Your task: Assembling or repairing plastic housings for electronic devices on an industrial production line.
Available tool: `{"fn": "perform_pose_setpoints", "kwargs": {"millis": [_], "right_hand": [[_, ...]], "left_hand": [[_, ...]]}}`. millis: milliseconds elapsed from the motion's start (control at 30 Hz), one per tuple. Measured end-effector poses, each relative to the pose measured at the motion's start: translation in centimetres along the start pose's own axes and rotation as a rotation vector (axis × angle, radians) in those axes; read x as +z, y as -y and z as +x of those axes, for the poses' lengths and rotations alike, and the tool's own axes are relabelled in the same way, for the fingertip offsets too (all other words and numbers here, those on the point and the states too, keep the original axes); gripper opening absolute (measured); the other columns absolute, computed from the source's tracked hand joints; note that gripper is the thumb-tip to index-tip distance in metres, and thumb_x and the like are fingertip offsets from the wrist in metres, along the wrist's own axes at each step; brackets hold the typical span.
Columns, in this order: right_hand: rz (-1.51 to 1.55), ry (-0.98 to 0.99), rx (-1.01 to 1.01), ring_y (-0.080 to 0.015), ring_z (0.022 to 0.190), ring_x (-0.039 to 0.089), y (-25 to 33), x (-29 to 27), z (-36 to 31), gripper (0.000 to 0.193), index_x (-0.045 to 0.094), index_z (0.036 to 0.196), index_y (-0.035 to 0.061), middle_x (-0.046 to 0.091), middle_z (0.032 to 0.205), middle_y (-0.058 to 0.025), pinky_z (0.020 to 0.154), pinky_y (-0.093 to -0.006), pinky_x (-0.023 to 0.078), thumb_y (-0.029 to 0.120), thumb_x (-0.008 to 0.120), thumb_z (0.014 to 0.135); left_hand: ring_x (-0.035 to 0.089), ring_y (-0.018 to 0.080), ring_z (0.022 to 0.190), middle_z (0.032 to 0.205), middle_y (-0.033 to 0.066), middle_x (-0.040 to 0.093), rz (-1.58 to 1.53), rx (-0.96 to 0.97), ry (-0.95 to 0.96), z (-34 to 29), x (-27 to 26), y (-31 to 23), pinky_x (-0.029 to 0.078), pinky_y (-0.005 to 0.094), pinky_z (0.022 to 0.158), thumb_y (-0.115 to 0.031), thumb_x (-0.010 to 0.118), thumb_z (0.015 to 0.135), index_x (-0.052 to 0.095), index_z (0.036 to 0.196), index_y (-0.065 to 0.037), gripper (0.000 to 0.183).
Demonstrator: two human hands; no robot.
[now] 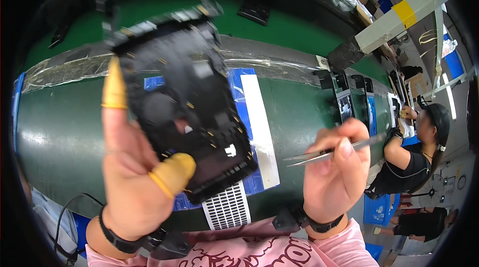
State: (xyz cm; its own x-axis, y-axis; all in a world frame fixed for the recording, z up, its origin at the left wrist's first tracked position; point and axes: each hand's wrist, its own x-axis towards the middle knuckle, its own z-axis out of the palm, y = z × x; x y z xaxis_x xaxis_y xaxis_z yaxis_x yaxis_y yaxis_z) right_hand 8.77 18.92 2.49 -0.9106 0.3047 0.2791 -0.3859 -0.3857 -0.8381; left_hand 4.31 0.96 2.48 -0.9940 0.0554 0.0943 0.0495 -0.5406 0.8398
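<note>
Held up in my left hand [133, 182] is a black plastic device housing [172, 97], tilted and slightly blurred. Yellow finger cots cover my thumb and index finger; the thumb presses on its face, the index finger lies along its left edge. Small gold-coloured contacts and a white patch show on the housing. My right hand [335, 172], to the right of it, pinches metal tweezers [314, 157]. Their tips point left, slightly apart, with nothing visible between them, clear of the housing. Below the housing lies a white sheet of small black rectangular pieces [227, 207].
A blue mat [238, 80] with a white strip [260, 132] lies on the green bench [65, 132]. Black housings [344, 100] stand at the right. Beyond a plastic-wrapped ledge [279, 55] runs a green belt with a dark device [254, 10]. A co-worker [411, 152] sits at the right.
</note>
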Motion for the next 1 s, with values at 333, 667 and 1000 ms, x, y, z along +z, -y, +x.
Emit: {"fn": "perform_pose_setpoints", "kwargs": {"millis": [333, 667, 1000], "right_hand": [[-0.272, -0.055, 0.403, -0.0036, 0.057, 0.051, -4.7, -1.3, -0.2, 0.015, 0.055, 0.091, -0.0017, 0.060, 0.070, -0.0052, 0.047, -0.0149, 0.036, 0.002, 0.058, 0.077], [-0.293, -0.038, 0.449, -0.0049, 0.059, 0.054, -5.0, -1.3, -0.1, 0.013, 0.056, 0.090, -0.0010, 0.061, 0.072, -0.0063, 0.048, -0.0156, 0.036, 0.002, 0.057, 0.077], [-0.261, -0.086, 0.453, -0.0054, 0.056, 0.052, -4.8, -1.2, -0.1, 0.014, 0.055, 0.090, -0.0012, 0.059, 0.070, -0.0056, 0.047, -0.0157, 0.036, 0.000, 0.057, 0.076]], "left_hand": [[0.048, 0.0173, 0.103, 0.117, 0.0064, 0.046, -0.190, -0.002, -0.131, 1.6, -1.5, -0.7, 0.039, 0.0317, 0.089, -0.017, 0.041, 0.088, 0.033, 0.124, -0.006, 0.039], [0.046, 0.0174, 0.107, 0.119, 0.0036, 0.046, -0.290, -0.027, -0.292, 1.6, -1.5, -0.8, 0.038, 0.0338, 0.091, -0.028, 0.035, 0.090, 0.037, 0.122, -0.007, 0.039], [0.047, 0.0172, 0.102, 0.114, 0.0049, 0.048, -0.340, -0.050, -0.014, 1.8, -1.1, -0.3, 0.038, 0.0329, 0.089, -0.031, 0.035, 0.090, 0.038, 0.122, -0.006, 0.040]]}}
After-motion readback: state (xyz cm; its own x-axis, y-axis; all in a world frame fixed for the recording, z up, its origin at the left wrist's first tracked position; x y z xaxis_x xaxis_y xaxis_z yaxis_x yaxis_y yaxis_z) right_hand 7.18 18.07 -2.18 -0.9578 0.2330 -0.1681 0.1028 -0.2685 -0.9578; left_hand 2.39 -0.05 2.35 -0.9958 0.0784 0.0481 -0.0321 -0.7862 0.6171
